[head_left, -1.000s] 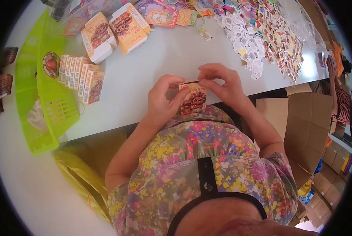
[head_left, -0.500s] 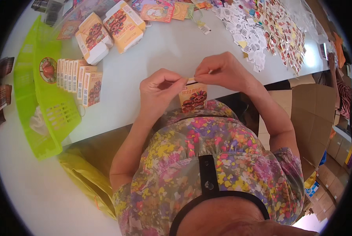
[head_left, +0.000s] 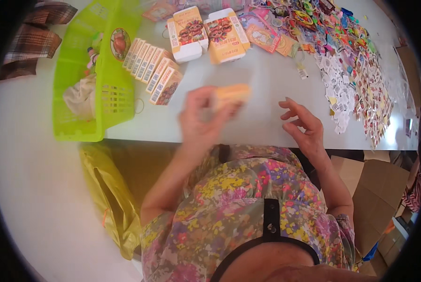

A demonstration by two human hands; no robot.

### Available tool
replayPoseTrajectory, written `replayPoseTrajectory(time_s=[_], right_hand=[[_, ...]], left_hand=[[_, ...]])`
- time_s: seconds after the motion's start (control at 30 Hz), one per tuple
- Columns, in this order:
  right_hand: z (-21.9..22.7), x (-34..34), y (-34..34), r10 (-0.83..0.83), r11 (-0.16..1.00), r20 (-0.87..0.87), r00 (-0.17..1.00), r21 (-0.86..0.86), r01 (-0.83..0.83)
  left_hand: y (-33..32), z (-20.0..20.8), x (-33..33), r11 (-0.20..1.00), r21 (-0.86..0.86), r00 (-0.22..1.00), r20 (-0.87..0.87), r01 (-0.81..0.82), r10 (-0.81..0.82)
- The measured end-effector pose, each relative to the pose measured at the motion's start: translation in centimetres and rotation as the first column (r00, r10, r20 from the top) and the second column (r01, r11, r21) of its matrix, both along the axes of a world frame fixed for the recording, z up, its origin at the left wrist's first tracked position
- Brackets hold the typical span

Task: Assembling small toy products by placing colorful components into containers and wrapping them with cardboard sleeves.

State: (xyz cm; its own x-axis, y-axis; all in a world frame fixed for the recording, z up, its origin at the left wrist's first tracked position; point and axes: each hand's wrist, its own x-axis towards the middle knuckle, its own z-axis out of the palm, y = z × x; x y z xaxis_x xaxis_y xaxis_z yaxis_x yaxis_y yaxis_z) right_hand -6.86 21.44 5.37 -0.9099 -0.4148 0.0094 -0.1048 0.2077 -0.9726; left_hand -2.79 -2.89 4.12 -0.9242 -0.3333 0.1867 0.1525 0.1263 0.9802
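Note:
My left hand [head_left: 198,117], smeared by motion, grips a small yellow-orange carton [head_left: 233,95] above the table [head_left: 262,127]. Empty and with its fingers apart, my right hand [head_left: 307,126] hovers near the table's front edge. To the left of the held carton, several small closed cartons [head_left: 167,87] stand in a slanting row, printed with cartoon figures. Behind them lie two larger orange and white cartons, one on the left [head_left: 189,33] and one on the right [head_left: 225,35], with white flaps showing.
A green plastic basket [head_left: 62,98] holding a pale cloth [head_left: 81,98] stands at the left. White labels [head_left: 335,80], reddish printed pieces [head_left: 373,103] and colourful trinkets [head_left: 323,23] are heaped at the right. A yellow bag [head_left: 107,202] and an open cardboard box [head_left: 377,202] sit below table height.
My hands have come apart. The left has carried the carton up and forward over the table, while the right has let go and opened. The whole view has also shifted.

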Motion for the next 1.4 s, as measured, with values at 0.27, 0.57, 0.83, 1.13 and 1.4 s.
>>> replayPoseTrajectory(time_s=[0.27, 0.57, 0.83, 1.13, 1.4], right_hand=[[-3.5, -9.1, -4.2, 0.076, 0.975, -0.316, 0.946, 0.224, -0.003], [-3.7, -18.0, -11.5, 0.038, 0.801, -0.422, 0.906, 0.555, 0.224], [-3.9, -17.4, -9.7, -0.26, 0.937, -0.282, 0.923, 0.159, 0.312], [0.6, -7.3, -4.3, 0.066, 0.971, 0.333, 0.941, -0.239, 0.016], [0.9, -3.6, -1.3, -0.098, 0.947, -0.426, 0.9, 0.237, 0.215]], left_hand=[[-8.5, -0.6, -1.2, 0.222, -0.927, 0.954, -0.293, -0.301, 0.068], [-10.2, -1.9, -1.3, 0.276, -0.909, 0.95, -0.3, -0.311, 0.085], [-9.0, 0.0, 0.2, 0.339, -0.874, 0.931, -0.366, -0.348, 0.013], [0.3, 1.0, -2.1, 0.501, 0.818, 0.921, -0.083, 0.281, -0.382], [4.6, -1.4, -3.2, 0.417, 0.784, 0.759, -0.105, 0.461, -0.643]])
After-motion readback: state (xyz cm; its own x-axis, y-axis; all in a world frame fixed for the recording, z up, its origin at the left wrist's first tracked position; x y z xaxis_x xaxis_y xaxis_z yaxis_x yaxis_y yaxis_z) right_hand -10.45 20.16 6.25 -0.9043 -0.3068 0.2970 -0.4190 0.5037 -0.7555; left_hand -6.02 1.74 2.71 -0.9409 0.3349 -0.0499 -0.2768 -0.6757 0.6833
